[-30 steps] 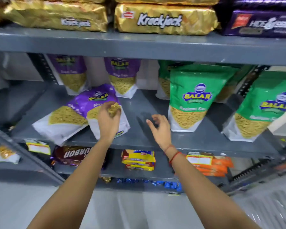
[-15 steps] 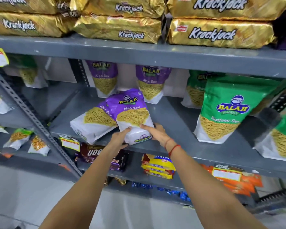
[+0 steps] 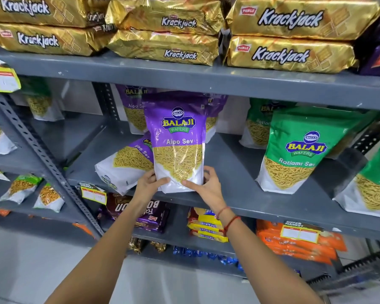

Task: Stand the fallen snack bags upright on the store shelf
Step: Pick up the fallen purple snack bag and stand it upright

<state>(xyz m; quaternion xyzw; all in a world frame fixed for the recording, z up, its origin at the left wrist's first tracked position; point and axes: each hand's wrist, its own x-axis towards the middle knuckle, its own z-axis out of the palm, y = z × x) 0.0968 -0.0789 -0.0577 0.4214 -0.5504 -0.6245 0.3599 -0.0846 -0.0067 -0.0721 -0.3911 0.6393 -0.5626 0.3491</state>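
Note:
A purple Aloo Sev bag (image 3: 177, 141) stands upright near the front of the grey middle shelf (image 3: 233, 172). My left hand (image 3: 148, 185) grips its lower left corner and my right hand (image 3: 206, 186) grips its lower right corner. Behind it to the left, a second purple Aloo Sev bag (image 3: 125, 165) lies flat on the shelf, partly hidden. Two more purple bags (image 3: 133, 110) stand at the back, mostly covered by the held bag.
Green Ratlami Sev bags (image 3: 298, 150) stand to the right on the same shelf. Gold Krackjack packs (image 3: 290, 53) fill the shelf above. Biscuit packs (image 3: 140, 213) and a price tag (image 3: 93, 193) sit below. A slotted upright post (image 3: 42, 159) stands at left.
Both hands took the leaning purple bag by its bottom corners and raised it from tilted to upright. The camera moved closer and left.

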